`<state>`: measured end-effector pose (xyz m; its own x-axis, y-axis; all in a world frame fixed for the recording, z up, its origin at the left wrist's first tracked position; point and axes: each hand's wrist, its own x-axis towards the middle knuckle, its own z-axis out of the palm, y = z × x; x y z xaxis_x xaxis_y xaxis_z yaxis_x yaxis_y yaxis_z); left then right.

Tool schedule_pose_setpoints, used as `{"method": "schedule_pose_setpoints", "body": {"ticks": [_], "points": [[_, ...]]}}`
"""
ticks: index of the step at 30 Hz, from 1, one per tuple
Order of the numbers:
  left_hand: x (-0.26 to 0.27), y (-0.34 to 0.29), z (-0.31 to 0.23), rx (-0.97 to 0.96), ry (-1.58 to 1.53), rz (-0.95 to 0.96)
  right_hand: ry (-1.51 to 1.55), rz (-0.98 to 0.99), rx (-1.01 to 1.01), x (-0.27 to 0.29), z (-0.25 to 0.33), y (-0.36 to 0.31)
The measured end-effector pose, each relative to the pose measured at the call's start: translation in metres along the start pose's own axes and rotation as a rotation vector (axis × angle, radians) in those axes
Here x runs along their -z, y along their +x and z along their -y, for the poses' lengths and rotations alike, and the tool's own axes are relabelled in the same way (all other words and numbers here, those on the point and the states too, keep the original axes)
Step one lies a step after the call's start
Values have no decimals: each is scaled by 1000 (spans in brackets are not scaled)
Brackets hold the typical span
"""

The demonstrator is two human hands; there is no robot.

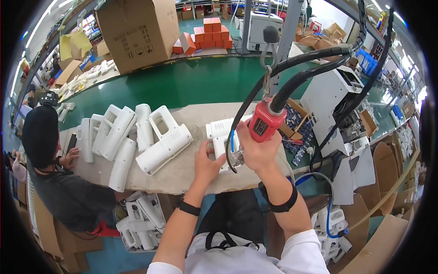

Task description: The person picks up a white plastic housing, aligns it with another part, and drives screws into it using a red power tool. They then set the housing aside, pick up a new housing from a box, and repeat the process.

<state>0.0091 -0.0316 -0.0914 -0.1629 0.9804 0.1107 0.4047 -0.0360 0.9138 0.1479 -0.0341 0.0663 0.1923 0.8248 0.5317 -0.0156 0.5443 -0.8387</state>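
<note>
My right hand (258, 148) grips a red power screwdriver (264, 122) that hangs from black hoses and a metal hook, its tip pointing down onto a white plastic housing (218, 132). My left hand (206, 164) holds that housing down on the beige mat (191, 178) at its near left edge. The screwdriver's tip is hidden behind my right hand.
Several white housings (137, 139) lie in a row on the mat to the left. A person in a black cap (41, 137) sits at the far left. A box of small blue parts (296, 128) and a white machine (333, 98) stand to the right; a large cardboard box (137, 32) stands beyond.
</note>
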Motion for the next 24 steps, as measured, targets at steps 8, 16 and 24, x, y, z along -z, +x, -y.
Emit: {"method": "schedule_pose_setpoints", "body": {"ticks": [8, 16, 24], "points": [[-3, 8, 31, -139, -105, -36, 219, 18, 32, -29, 83, 4], [0, 1, 27, -110, 76, -18, 219, 72, -101, -47, 61, -5], [11, -5, 9, -126, -18, 13, 66, 44, -168, -52, 8, -16]]}}
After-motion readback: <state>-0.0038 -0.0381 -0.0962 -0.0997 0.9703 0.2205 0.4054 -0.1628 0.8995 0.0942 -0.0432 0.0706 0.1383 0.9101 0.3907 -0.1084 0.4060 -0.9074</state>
